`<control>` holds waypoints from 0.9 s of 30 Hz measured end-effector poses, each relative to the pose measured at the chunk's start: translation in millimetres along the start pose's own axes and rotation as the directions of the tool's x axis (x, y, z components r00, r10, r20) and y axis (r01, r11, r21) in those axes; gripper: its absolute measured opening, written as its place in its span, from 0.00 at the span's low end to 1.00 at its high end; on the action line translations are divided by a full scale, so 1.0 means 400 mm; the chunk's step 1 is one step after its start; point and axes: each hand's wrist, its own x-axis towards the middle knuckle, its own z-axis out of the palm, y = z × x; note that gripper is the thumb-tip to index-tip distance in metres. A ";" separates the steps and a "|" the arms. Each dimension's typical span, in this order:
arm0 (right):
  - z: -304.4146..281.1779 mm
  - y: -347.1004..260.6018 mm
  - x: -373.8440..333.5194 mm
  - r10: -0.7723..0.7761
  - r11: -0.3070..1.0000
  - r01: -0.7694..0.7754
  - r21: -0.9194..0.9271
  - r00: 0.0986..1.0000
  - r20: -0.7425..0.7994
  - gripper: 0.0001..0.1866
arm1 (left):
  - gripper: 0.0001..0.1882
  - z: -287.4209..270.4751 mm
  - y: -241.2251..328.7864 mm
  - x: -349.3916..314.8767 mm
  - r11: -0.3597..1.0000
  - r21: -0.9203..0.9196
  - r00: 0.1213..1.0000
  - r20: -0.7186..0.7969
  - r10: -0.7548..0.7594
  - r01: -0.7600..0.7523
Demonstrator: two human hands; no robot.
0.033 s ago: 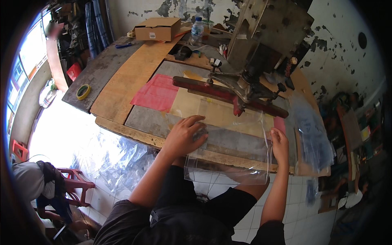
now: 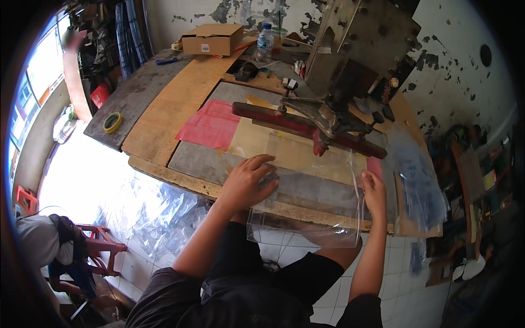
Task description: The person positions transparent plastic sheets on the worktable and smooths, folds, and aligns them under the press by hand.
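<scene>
A clear plastic sheet (image 2: 311,216) lies over the front edge of the work table and hangs down above my knees. At its right edge my right hand (image 2: 374,194) is closed, thumb and fingers pinching the plastic. My left hand (image 2: 249,180) rests at the sheet's left side, fingers curved and thumb apart from them. Just beyond both hands, the red-edged bar (image 2: 306,131) of a press spans a beige sheet (image 2: 251,142) on the grey plate (image 2: 188,158). A pink sheet (image 2: 210,124) sticks out at the left of the beige one.
The press column (image 2: 355,49) rises at the back right. A cardboard box (image 2: 212,41), a water bottle (image 2: 264,42) and a yellow tape roll (image 2: 112,122) stand on the table. Stacked clear plastic (image 2: 418,180) lies at right; loose plastic (image 2: 153,213) covers the floor at left, near a red stool (image 2: 104,246).
</scene>
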 end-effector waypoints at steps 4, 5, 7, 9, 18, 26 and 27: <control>0.012 -0.007 0.044 0.142 0.977 -0.161 0.136 0.979 0.144 0.18 | 0.14 0.004 0.000 -0.003 1.000 -0.010 1.000 0.000 0.008 -0.008; 0.016 -0.003 0.048 0.152 0.966 -0.181 0.184 0.975 0.163 0.17 | 0.14 0.004 -0.001 -0.003 1.000 -0.009 1.000 -0.001 0.009 -0.009; 0.024 0.008 0.047 0.144 0.950 -0.174 0.258 0.981 0.133 0.17 | 0.14 0.007 -0.003 -0.002 1.000 -0.014 1.000 0.001 0.010 -0.010; 0.033 -0.015 0.036 0.133 0.929 -0.164 0.331 0.984 0.114 0.16 | 0.14 0.005 -0.006 -0.006 1.000 -0.003 1.000 -0.004 0.006 -0.006; 0.030 -0.066 -0.081 0.016 0.860 0.001 0.511 0.999 -0.029 0.19 | 0.22 -0.040 0.014 0.013 0.998 -0.051 0.996 0.074 0.052 -0.048; 0.014 0.014 -0.155 -0.038 0.710 0.022 0.703 0.999 0.007 0.18 | 0.31 -0.043 -0.028 0.009 0.937 -0.349 0.998 -0.054 -0.033 0.012; 0.012 0.022 -0.158 -0.033 0.710 0.019 0.703 0.999 0.006 0.18 | 0.32 -0.035 -0.010 0.019 0.977 -0.168 0.987 -0.074 -0.143 0.129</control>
